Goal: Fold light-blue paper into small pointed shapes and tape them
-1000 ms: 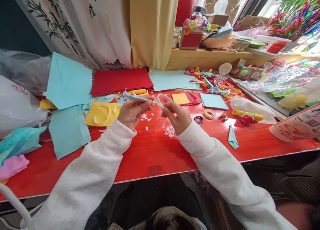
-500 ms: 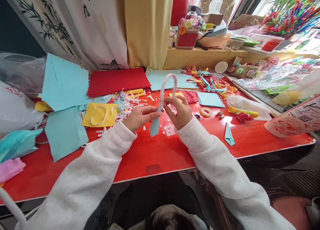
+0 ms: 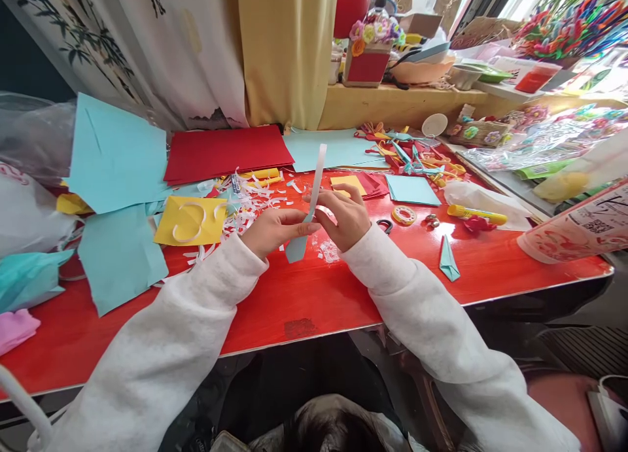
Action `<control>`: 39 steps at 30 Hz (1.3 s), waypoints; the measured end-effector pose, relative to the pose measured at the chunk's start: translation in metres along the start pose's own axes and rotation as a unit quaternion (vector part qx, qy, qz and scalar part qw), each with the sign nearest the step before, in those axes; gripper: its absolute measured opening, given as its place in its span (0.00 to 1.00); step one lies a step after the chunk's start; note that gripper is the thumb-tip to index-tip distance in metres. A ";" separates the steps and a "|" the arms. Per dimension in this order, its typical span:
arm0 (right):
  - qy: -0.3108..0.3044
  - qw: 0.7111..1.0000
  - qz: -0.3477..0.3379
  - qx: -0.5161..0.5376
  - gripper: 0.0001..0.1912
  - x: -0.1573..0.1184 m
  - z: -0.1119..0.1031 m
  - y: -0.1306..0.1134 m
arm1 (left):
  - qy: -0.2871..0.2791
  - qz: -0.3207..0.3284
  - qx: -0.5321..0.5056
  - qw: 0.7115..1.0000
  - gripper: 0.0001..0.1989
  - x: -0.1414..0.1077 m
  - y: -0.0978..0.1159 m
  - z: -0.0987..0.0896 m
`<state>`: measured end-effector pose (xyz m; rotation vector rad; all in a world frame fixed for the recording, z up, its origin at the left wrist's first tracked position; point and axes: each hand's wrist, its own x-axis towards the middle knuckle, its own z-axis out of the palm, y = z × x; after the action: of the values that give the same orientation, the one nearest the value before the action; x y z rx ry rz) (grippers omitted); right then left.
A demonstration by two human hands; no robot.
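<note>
My left hand (image 3: 277, 231) pinches a folded light blue paper piece (image 3: 297, 248) between thumb and fingers, above the red table. A narrow white strip (image 3: 318, 177) stands upright from the top of the blue piece. Close beside it, my right hand (image 3: 343, 218) has its thumb and fingertips together at the strip's lower part. Part of the strip is hidden behind the right fingers. A similar folded blue piece (image 3: 448, 259) lies to the right on the table. Black-handled scissors (image 3: 385, 226) are partly covered by my right hand.
White paper scraps (image 3: 250, 203) and a yellow square (image 3: 191, 221) lie at the left. Red sheets (image 3: 228, 152) and blue squares (image 3: 413, 190) are behind. A tape roll (image 3: 403, 214), yellow tube (image 3: 477, 214) and large cup (image 3: 574, 226) stand or lie at the right.
The white strip, looped over my right hand before, now shows as a nearly straight upright band. My right fingers have shifted along it. The camera view has moved slightly.
</note>
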<state>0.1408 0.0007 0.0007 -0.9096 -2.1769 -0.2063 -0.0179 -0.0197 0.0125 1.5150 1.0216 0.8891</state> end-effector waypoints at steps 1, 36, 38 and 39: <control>0.000 1.000 -0.003 -0.002 0.07 0.000 -0.001 0.000 | 0.000 0.004 0.002 1.000 0.10 0.000 0.001 0.000; -0.052 0.997 -0.033 -0.035 0.06 0.001 0.003 0.003 | -0.005 -0.075 -0.087 0.993 0.10 0.002 -0.005 0.006; -0.056 0.997 -0.016 -0.042 0.05 0.002 0.003 0.005 | 0.002 -0.074 -0.082 0.994 0.11 0.002 -0.004 0.006; -0.059 0.997 -0.009 -0.047 0.04 0.002 0.003 0.005 | 0.008 -0.072 -0.082 0.994 0.11 0.002 -0.005 0.006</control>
<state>0.1413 0.0069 -0.0012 -0.9754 -2.3011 -0.2715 -0.0123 -0.0198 0.0070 1.2824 1.0298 0.8623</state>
